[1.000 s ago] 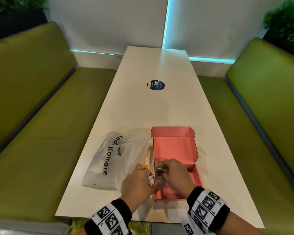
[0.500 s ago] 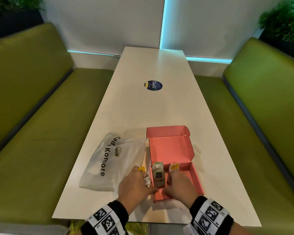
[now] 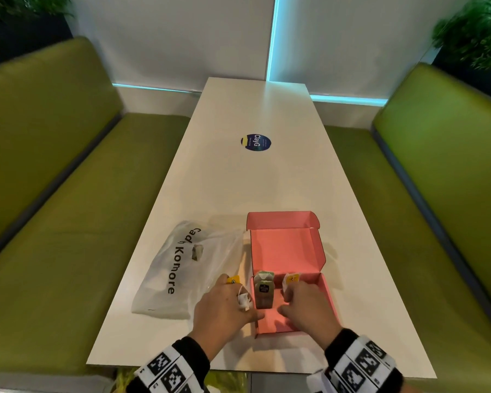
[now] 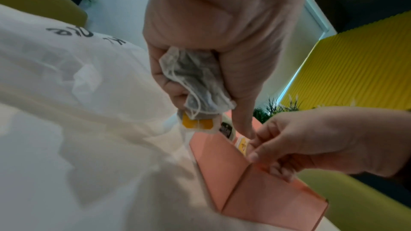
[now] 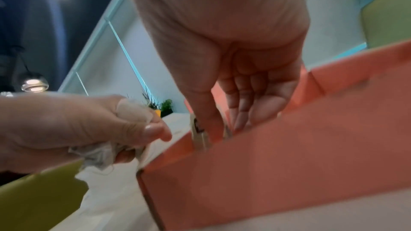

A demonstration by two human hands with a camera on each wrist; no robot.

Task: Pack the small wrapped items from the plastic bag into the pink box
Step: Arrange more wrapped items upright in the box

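Head view: your left hand (image 3: 224,306) grips tea bags (image 4: 195,83) just left of the box (image 3: 325,287); move them right. Your right hand (image 3: 306,303), fingers loosely extended, steadies packets (image 3: 264,290) standing inside.

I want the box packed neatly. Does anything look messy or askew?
Somewhat: the left hand grips a crumpled tea bag, its string and yellow tag dangling outside the pink box. The sachets inside stand upright.
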